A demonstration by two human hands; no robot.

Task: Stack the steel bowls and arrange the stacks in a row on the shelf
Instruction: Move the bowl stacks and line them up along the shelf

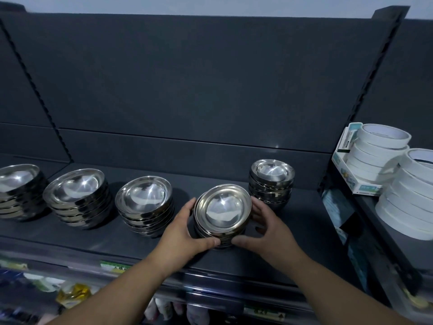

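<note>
Left hand and right hand curl round opposite sides of the shiny round steel bowl stack, thumbs nearly meeting at front. Two-sided grip probably stops slick nested bowls skewing; its top sits tilted. Stack is at front of the matte dark shelf, between the three-stack row and a rear-right stack.
</note>
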